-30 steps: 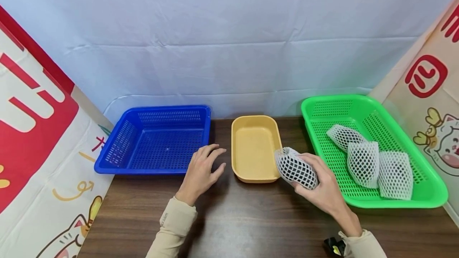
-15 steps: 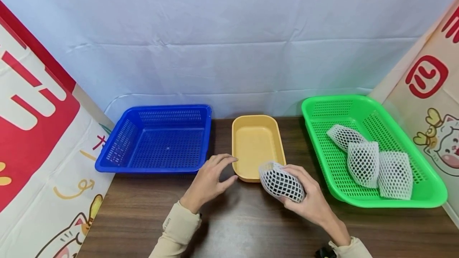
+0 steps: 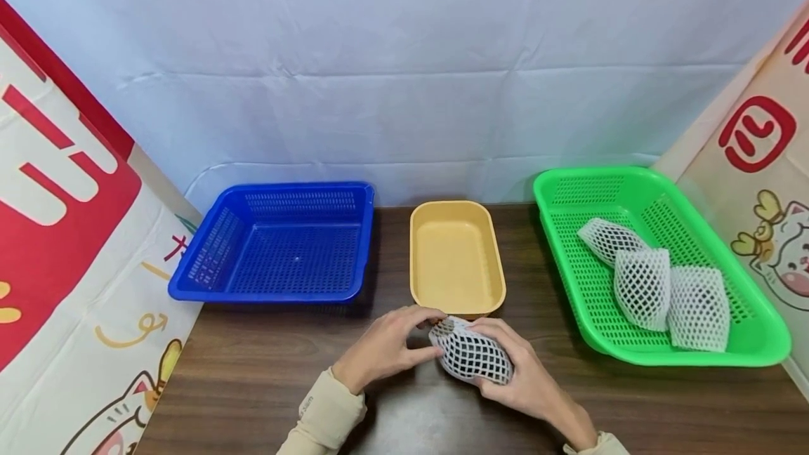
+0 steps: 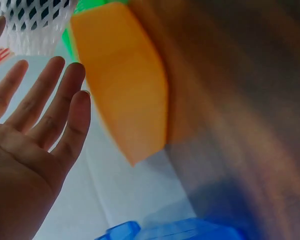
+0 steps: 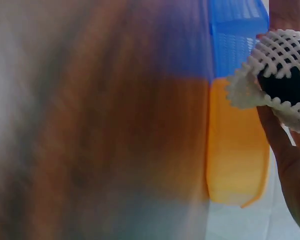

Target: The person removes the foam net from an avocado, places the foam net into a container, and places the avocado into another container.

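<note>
Just in front of the yellow tray [image 3: 456, 258], my right hand [image 3: 524, 374] grips a dark rounded item in a white foam net sleeve [image 3: 475, 357]. Its kind is hidden by the net. My left hand [image 3: 385, 346] is at the sleeve's left end, thumb and index finger on either side of it; whether they touch it I cannot tell. In the left wrist view the left hand [image 4: 35, 130] has its fingers spread and fairly straight, the netted item [image 4: 35, 25] beyond them. The right wrist view shows dark surface through the sleeve's [image 5: 285, 55] opening.
On the right stands a green basket [image 3: 575, 300] with 3 more netted items [image 3: 641, 290]. A blue basket [image 3: 272, 297] stands on the left. All rest on a brown wooden table [image 3: 253, 385], with a pale cloth [image 3: 404, 125] behind.
My right hand has carried the netted item left and nearer to me, from the tray's right side to its front. My left hand has moved right and nearer to me, up to the sleeve's end.
</note>
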`<action>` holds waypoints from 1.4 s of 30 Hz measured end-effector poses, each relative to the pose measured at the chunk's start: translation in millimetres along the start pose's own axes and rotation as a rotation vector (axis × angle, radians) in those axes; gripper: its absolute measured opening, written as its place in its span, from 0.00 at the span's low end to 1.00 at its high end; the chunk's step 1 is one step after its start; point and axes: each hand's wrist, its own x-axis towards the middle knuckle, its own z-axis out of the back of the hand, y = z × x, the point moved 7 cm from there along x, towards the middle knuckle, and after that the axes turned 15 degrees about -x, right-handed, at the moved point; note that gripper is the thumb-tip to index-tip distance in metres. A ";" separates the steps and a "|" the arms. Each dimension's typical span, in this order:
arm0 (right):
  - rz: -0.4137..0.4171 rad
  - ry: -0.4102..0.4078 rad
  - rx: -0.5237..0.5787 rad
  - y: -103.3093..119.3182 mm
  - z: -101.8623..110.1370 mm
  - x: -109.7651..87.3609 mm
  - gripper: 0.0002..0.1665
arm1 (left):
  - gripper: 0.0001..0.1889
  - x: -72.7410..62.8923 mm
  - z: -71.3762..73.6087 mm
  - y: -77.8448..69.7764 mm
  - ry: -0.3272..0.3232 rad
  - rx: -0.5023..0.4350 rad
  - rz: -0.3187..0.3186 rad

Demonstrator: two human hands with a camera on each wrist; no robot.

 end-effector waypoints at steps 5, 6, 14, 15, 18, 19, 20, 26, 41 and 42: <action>-0.052 0.145 -0.063 -2.8 -15.5 -6.3 0.45 | 0.25 -3.2 -16.6 10.2 0.078 -0.046 0.054; -0.057 0.163 -0.073 -3.5 -16.9 -6.5 0.44 | 0.25 -3.6 -18.5 11.9 0.083 -0.055 0.060; -0.142 0.311 -0.071 -12.4 -18.0 -5.8 0.40 | 0.23 -2.8 -22.9 17.7 0.078 -0.074 0.084; -0.159 0.326 -0.073 -13.3 -17.4 -6.2 0.40 | 0.23 -2.6 -22.9 17.2 0.078 -0.064 0.082; -0.206 0.340 -0.091 -16.6 -15.4 -7.1 0.41 | 0.23 -1.7 -23.4 15.4 0.078 -0.045 0.077; -0.212 0.336 -0.103 -17.2 -14.7 -7.3 0.41 | 0.23 -1.3 -23.6 15.0 0.078 -0.039 0.073; -0.219 0.330 -0.107 -17.9 -13.9 -7.5 0.42 | 0.22 -1.0 -23.8 14.6 0.078 -0.035 0.070; -0.195 0.321 -0.110 -20.5 -9.5 -7.8 0.43 | 0.20 1.0 -25.4 15.8 0.067 -0.039 0.066; -0.069 0.367 -0.138 -22.5 1.2 -6.8 0.41 | 0.14 -0.1 -33.0 17.3 0.085 -0.004 0.041; -0.069 0.371 -0.136 -23.0 0.9 -6.7 0.42 | 0.14 -0.1 -33.9 17.5 0.095 -0.007 0.043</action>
